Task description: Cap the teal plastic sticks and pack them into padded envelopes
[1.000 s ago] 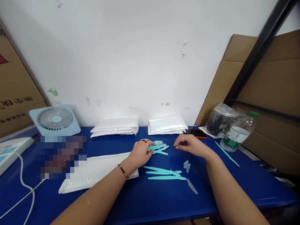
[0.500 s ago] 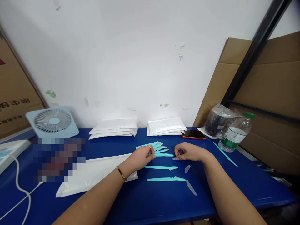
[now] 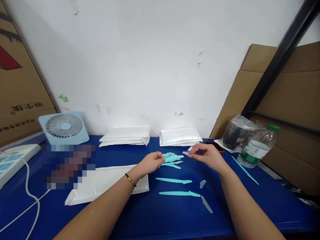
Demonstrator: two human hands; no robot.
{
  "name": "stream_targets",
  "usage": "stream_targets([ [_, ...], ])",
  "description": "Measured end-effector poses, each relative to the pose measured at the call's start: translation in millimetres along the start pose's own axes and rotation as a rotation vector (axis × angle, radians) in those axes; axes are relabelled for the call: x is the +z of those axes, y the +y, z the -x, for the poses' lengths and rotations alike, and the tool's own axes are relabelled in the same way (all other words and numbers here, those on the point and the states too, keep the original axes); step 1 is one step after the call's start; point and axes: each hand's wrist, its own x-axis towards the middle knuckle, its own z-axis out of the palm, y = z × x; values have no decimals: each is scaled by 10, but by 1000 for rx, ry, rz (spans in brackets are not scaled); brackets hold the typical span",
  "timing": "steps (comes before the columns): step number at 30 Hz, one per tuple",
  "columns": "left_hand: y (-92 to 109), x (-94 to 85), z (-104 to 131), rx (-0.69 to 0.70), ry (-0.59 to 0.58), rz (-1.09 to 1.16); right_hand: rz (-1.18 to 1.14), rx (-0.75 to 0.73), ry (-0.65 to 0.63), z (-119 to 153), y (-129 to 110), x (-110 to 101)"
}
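My left hand pinches the handle of a teal eyebrow razor, held over a small pile of similar razors. Between the thumb and fingers of my right hand is a small translucent blade cap, just beyond the razor's tip and apart from it. Closer to me, two more razors lie flat, a farther one and a nearer one. To their right rest two loose caps, a short one and a longer one.
A white padded mailer lies by my left forearm. Two mailer stacks, left and right, stand against the wall. A fan and power strip are left; a phone, bottle and single razor are right.
My right hand has moved up and away from me with the cap. The razor in my left hand has risen slightly over the pile. The camera view has shifted a little.
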Motion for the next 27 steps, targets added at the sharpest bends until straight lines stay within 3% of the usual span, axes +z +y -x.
stream_targets([
  [10, -24, 2, -10, 16, 21, 0, -21, 26, -59, 6, -13, 18],
  [17, -37, 38, -46, 55, -26, -131, -20, -21, -141, -25, -35, 257],
  [19, -48, 52, -51, 80, 38, -256, 25, -30, -156, -37, -35, 271],
  [21, -50, 66, -39, 138, 179, -440, 107, -40, -188, -36, -30, 203],
  [23, -41, 84, -11, 212, 244, -584, 207, -25, -293, -14, -7, 69],
  [27, -26, 144, 42, 303, -56, -621, 333, 193, -706, 70, 112, -165],
])
